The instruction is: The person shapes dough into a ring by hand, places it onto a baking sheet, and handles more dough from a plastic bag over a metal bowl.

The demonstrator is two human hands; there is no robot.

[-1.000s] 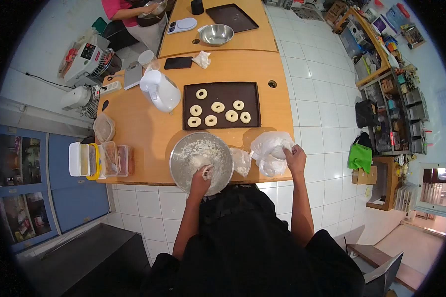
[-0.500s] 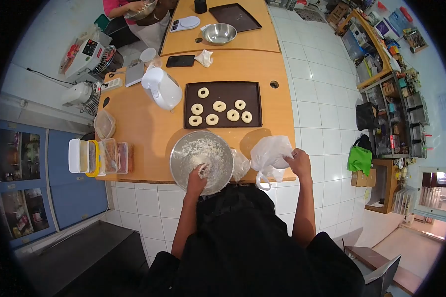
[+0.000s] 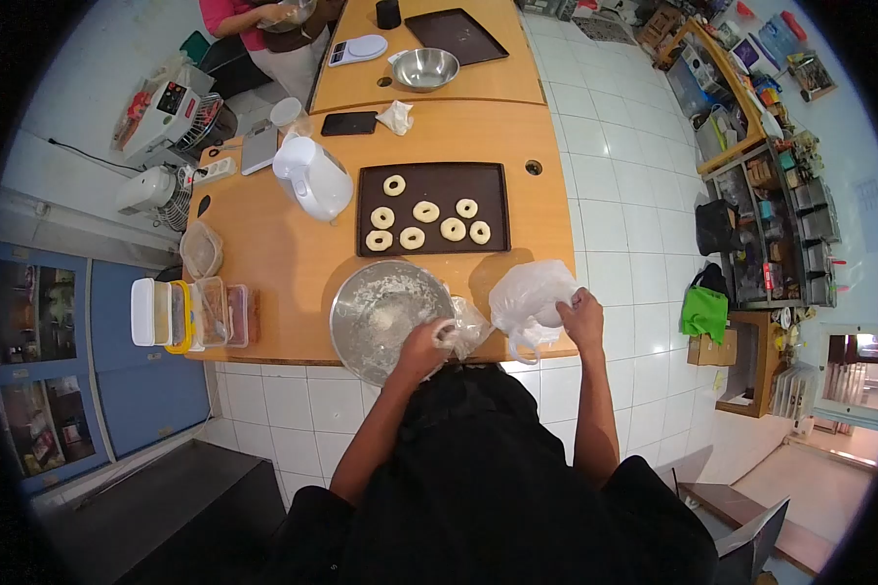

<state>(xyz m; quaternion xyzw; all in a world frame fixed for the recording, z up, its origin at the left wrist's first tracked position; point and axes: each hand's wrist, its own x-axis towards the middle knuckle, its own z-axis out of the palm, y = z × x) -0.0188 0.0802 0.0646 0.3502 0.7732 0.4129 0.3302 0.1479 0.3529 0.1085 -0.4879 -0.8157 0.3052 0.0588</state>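
A metal mixing bowl point(image 3: 359, 336) dusted with flour stands at the table's front edge. My left hand point(image 3: 424, 351) is at its right rim with curled, floury fingers, beside a crumpled clear plastic bag point(image 3: 471, 330). What those fingers hold, if anything, is too small to make out. To the right, my right hand point(image 3: 582, 320) pinches the edge of a white plastic bag point(image 3: 529, 294), which slumps on the table with a handle loop hanging at the front. Behind the bowl, a dark baking tray point(image 3: 434, 177) carries several ring-shaped dough pieces point(image 3: 425, 212).
A white electric kettle point(image 3: 314, 179), a phone point(image 3: 348, 124) and clear tubs point(image 3: 211, 312) stand leftward. Further back are a kitchen scale point(image 3: 358, 50), a steel bowl point(image 3: 425, 70) and another dark tray point(image 3: 457, 35). Another person point(image 3: 263, 29) handles a bowl at the far left.
My left hand has come out of the bowl's middle and moved right to its rim, by the clear bag. My right hand stays on the white bag. The view has shifted slightly.
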